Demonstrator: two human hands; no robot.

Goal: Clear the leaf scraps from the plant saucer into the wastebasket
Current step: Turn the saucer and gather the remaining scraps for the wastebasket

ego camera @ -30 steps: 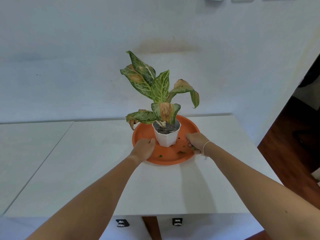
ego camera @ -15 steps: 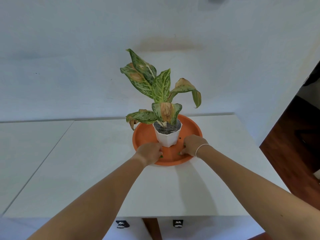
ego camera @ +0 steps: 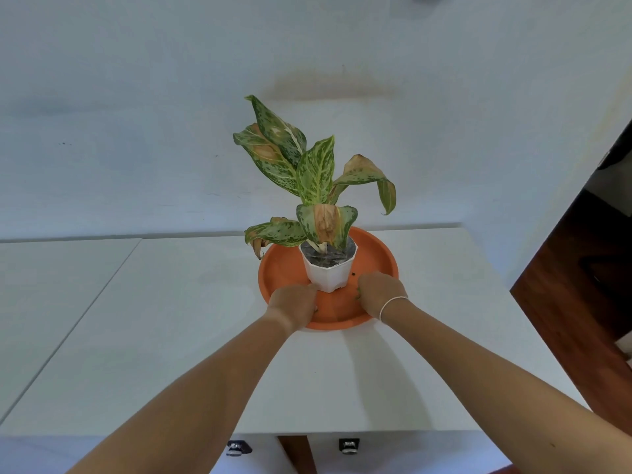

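Observation:
An orange plant saucer (ego camera: pixel 281 268) sits on the white table, with a white pot (ego camera: pixel 330 277) of a spotted green plant (ego camera: pixel 314 172) on it. My left hand (ego camera: pixel 294 302) rests on the saucer's near left, knuckles up and fingers curled under against the pot's base; what they hold is hidden. On the near right, my right hand (ego camera: pixel 380 289) has its fingers curled, with green leaf scraps (ego camera: pixel 358 295) showing at the fingertips. A dark scrap (ego camera: pixel 352 274) lies by the pot. No wastebasket is in view.
The white table (ego camera: pixel 171 336) stands against a pale wall, with a seam to a second tabletop (ego camera: pixel 51 285) on the left. Its right edge drops to a dark wooden floor (ego camera: pixel 581 302). The plant's leaves overhang the saucer's back and left.
Both hands have moved inward over the saucer toward the pot. The two green scraps seen lying on the saucer's near side are now covered by the hands.

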